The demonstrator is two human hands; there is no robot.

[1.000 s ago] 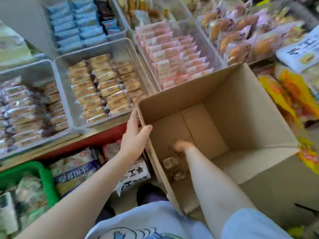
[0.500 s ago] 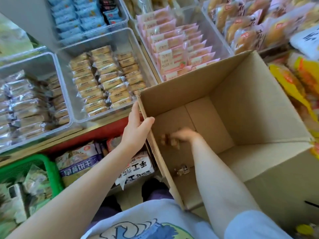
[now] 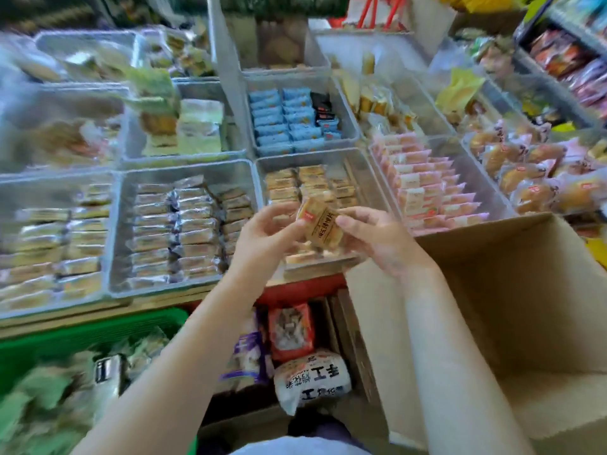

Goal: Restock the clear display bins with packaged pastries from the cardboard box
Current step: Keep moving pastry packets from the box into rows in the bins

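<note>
Both hands hold small tan packaged pastries (image 3: 320, 224) over the front of a clear display bin (image 3: 361, 178) that carries rows of the same tan packets. My left hand (image 3: 266, 238) pinches the packets from the left. From the right, my right hand (image 3: 377, 239) grips them with fingers curled round. The open cardboard box (image 3: 512, 290) stands at the lower right; its inside is out of sight from this angle.
Clear bins of other wrapped snacks surround the tan one: silver packets (image 3: 177, 224) to the left, pink packets (image 3: 427, 188) to the right, blue packets (image 3: 282, 119) behind. A green basket (image 3: 82, 333) and bagged goods (image 3: 308, 376) sit on the lower shelf.
My right hand has come up out of the box with pastries. My left hand has let go of the box rim and joined it over the tan bin. The view has tilted up.
</note>
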